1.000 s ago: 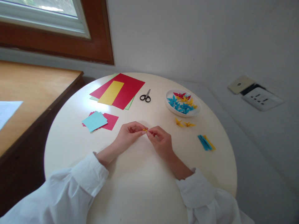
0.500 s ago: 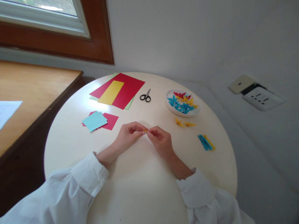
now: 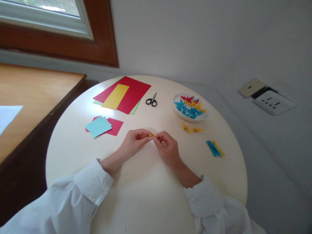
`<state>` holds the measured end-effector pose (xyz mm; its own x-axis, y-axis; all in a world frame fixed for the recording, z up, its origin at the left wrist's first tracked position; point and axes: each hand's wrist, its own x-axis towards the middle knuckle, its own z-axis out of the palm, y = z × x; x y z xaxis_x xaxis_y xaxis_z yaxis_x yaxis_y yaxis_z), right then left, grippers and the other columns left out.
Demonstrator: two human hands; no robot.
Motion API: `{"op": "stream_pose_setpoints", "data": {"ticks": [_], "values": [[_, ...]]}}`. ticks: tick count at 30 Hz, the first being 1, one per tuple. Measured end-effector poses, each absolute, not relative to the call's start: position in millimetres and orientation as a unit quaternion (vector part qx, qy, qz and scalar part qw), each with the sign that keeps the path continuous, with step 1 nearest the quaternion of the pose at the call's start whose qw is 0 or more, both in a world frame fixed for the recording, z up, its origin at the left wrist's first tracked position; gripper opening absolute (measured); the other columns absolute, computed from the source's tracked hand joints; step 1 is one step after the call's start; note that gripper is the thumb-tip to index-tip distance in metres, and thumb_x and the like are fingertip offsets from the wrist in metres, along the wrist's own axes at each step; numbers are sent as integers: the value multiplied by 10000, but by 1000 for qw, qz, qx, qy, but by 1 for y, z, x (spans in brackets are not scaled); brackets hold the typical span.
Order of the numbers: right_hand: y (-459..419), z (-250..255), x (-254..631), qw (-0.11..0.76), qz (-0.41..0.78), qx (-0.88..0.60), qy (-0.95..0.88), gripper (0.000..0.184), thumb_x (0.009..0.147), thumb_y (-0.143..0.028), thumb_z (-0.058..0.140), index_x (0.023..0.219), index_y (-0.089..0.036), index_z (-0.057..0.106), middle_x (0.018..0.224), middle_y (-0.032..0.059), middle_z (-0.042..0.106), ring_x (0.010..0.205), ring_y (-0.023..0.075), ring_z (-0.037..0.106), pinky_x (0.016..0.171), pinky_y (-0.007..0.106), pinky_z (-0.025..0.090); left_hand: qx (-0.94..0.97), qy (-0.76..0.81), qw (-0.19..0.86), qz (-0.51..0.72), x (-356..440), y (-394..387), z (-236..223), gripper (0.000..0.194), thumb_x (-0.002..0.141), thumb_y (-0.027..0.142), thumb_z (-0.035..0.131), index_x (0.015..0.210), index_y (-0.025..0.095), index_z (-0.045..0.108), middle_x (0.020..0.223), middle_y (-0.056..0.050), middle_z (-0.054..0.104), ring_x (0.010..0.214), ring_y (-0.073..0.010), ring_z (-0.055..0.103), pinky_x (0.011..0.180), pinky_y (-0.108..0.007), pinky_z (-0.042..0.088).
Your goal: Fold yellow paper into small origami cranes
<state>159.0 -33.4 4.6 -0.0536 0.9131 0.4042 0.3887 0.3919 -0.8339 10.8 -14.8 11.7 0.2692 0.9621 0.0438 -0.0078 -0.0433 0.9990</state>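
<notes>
While the fingers of the left hand (image 3: 133, 139) and the right hand (image 3: 169, 148) are pinched on one small yellow paper (image 3: 151, 135), it stays mostly hidden between their tips, over the round table (image 3: 143, 188). Because the piece is so little, I judge that an uneven pull could tear it or crease it wrongly. Farther out, two yellow paper birds (image 3: 187, 128) lie near the white dish (image 3: 186, 119). On the scissors (image 3: 151, 102) and the white sheet (image 3: 9, 117) at far left, I can read no brand, label or writing.
</notes>
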Motion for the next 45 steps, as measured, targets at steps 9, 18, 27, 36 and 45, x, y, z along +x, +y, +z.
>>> {"op": "stream_pose_setpoints", "data": {"ticks": [9, 18, 27, 36, 45], "values": [[-33, 4, 158, 489, 231, -488, -685, 96, 791, -206, 517, 697, -199, 536, 658, -10, 565, 598, 120, 500, 576, 256, 417, 564, 419, 553, 447, 12, -15, 12, 185, 687, 316, 673, 707, 133, 654, 742, -57, 661, 708, -161, 596, 638, -258, 450], [-34, 4, 159, 482, 217, -494, -690, 110, 794, -206, 505, 687, -201, 529, 650, -6, 573, 584, 120, 495, 557, 256, 404, 568, 415, 547, 454, 13, -16, 14, 170, 680, 311, 668, 686, 142, 650, 713, -50, 645, 683, -155, 581, 621, -257, 443], [-33, 4, 158, 480, 229, -497, -686, 108, 801, -211, 500, 697, -197, 525, 654, -6, 564, 587, 119, 494, 558, 249, 405, 569, 412, 552, 449, 13, -16, 15, 167, 686, 304, 651, 680, 138, 630, 691, -39, 617, 662, -140, 550, 603, -247, 416], [-34, 3, 158, 481, 234, -498, -683, 124, 807, -228, 489, 690, -199, 517, 649, -8, 554, 586, 120, 494, 561, 250, 413, 569, 418, 563, 429, 12, -15, 9, 218, 725, 359, 613, 692, 145, 587, 640, 3, 546, 594, -106, 475, 548, -226, 351], [-33, 4, 159, 485, 247, -495, -677, 111, 802, -215, 498, 695, -197, 522, 657, -9, 549, 597, 121, 492, 576, 252, 414, 548, 408, 580, 444, 9, -15, 4, 205, 757, 356, 602, 722, 156, 578, 628, 27, 519, 565, -86, 439, 527, -213, 318]]}}
